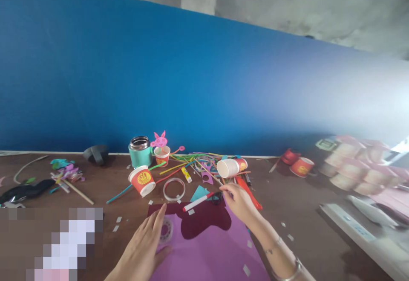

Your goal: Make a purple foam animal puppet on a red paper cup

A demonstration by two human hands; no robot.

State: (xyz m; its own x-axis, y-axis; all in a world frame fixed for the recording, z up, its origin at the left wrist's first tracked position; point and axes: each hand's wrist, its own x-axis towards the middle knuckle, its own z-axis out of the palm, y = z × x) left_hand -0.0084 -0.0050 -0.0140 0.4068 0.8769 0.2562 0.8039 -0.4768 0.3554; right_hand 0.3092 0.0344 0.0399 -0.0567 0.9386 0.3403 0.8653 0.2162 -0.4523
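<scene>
My left hand (145, 240) lies open over the left side of a purple sheet (204, 259), thumb apart from the fingers. Right beside its fingers is a roll of clear tape (166, 230), partly covered. At the sheet's far edge my right hand (237, 201) has its fingers pinched at the near end of a thin wooden stick (209, 173). A dark maroon sheet with a curved edge (206, 221) rests on the purple one. On it lies a white marker with red ends (198, 202), with black scissor handles (217, 198) close to my right fingers.
Behind the sheets are a pile of coloured pipe cleaners (191, 157), a glue stick (186, 174), paper cups (142, 181), a teal jar (139, 155) and a ring of clear tape (174, 189). Egg-carton-like stacks (354, 161) and a power strip (351, 230) are at right. A blue partition (159, 72) stands behind.
</scene>
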